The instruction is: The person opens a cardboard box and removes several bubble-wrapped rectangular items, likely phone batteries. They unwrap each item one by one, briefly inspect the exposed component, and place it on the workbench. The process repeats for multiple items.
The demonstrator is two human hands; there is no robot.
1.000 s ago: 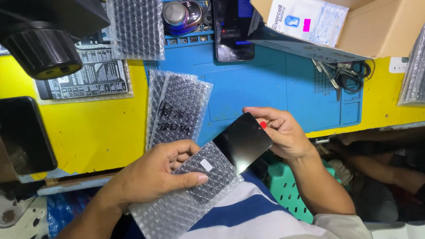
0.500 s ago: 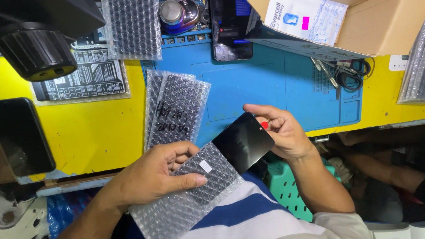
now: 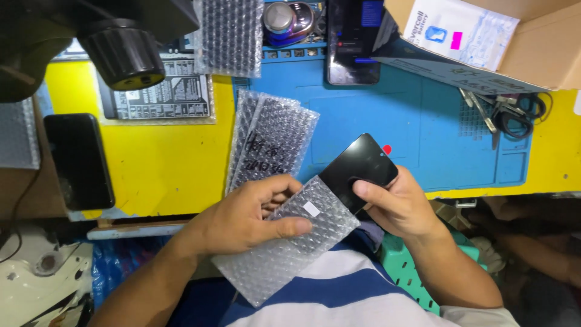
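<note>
Over the yellow-and-blue table (image 3: pixel 151 163), near its front edge: bubble-wrap pouch (image 3: pixel 284 242) pinched shut-fingered in left hand (image 3: pixel 242 221), mouth toward the dark phone screen (image 3: pixel 360 169). Screen mostly outside the pouch, lower end at its opening; sliding apart or together, impossible to tell. Right hand (image 3: pixel 396 206) closed around the screen's lower end, thumb on the glass.

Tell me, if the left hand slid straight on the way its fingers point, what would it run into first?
Probably the black phone screen, which the right hand pinches just beyond the left hand and the bubble-wrap pouch it grips. Depth is unclear, so it might pass under the screen and meet the right hand instead.
</note>
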